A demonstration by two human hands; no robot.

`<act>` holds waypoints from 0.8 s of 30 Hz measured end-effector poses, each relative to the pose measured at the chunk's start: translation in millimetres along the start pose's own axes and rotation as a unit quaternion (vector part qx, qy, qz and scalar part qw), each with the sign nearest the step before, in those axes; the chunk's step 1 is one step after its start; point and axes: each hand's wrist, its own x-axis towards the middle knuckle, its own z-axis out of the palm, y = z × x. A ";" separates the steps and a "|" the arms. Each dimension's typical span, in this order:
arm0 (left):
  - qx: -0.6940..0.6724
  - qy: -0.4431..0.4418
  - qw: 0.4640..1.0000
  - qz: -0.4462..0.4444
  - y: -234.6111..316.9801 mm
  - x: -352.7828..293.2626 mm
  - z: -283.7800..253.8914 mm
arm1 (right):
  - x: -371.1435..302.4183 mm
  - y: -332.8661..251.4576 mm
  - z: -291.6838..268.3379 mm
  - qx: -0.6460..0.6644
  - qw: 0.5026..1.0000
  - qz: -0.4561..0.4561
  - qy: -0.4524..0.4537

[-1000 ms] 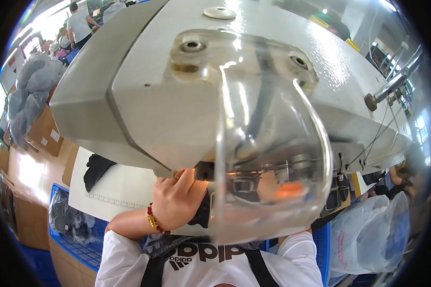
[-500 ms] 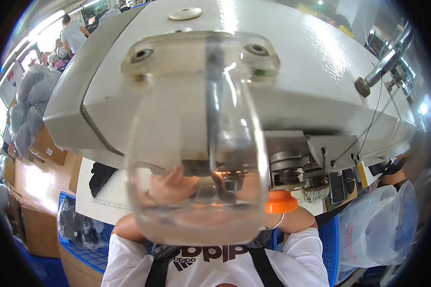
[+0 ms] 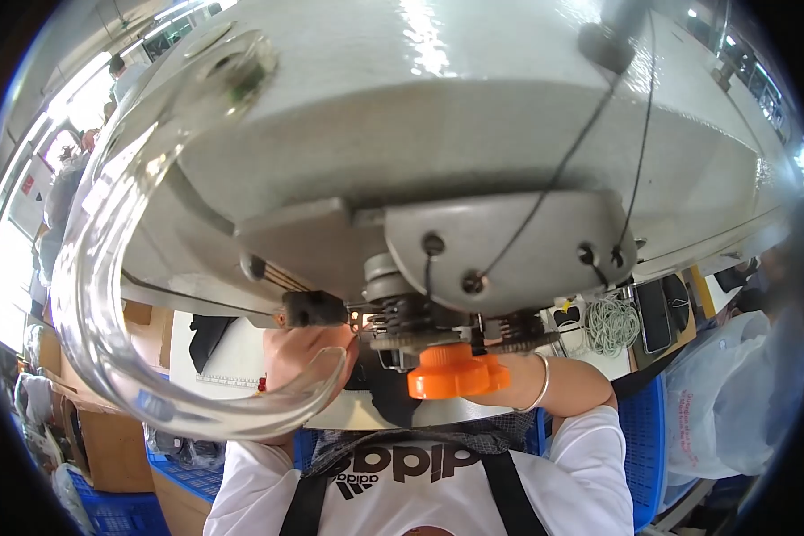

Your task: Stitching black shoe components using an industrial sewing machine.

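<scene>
A pale grey sewing machine head (image 3: pixel 357 134) fills the upper view, close up. Under its front edge my left hand (image 3: pixel 304 353) is at the needle area, partly behind a clear plastic guard (image 3: pixel 89 295). Its fingers look curled, but their tips and anything they grip are hidden by the machine. My right forearm (image 3: pixel 572 384), with a bangle (image 3: pixel 542 382) at the wrist, reaches in from the right. The right hand is behind an orange knob (image 3: pixel 456 371) and the machine parts. Dark cloth (image 3: pixel 395 393) lies on the work surface between the hands.
Thread runs through a metal guide plate (image 3: pixel 509 246). Left on the table are black fabric (image 3: pixel 210 339) and a ruler (image 3: pixel 228 381). To the right lie a cord bundle (image 3: pixel 612 324) and a phone (image 3: pixel 655 314). Blue baskets (image 3: pixel 643 438) and a plastic bag (image 3: pixel 732 393) flank me.
My view has shifted right and closer to the machine: the clear guard now appears at the left, and the guide plate and orange knob look larger and more central. My hands stay beneath the machine head.
</scene>
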 end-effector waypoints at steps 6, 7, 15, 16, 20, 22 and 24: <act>0.010 0.004 1.000 0.023 11.7 -4.8 9.1 | 2.2 4.6 -5.8 0.002 0.999 0.010 -0.030; 0.028 0.018 0.998 0.052 16.8 0.2 2.4 | 1.7 6.9 -6.5 0.000 0.998 0.006 -0.058; 0.033 -0.002 0.998 0.049 8.7 -5.5 9.3 | -0.2 11.2 3.0 0.026 0.997 -0.069 -0.012; 0.031 0.000 0.998 0.049 10.7 -4.4 10.9 | -2.5 13.2 9.0 0.049 0.997 -0.055 -0.014; 0.050 0.030 0.997 0.044 19.4 3.7 5.1 | -4.6 13.6 12.6 0.058 0.995 -0.075 0.006; 0.067 0.015 0.997 0.037 19.5 7.9 3.0 | -4.2 14.2 12.8 0.080 0.995 -0.055 -0.004; 0.085 -0.002 0.996 0.029 20.2 10.3 -1.1 | -2.7 12.4 12.2 0.102 0.994 -0.036 -0.013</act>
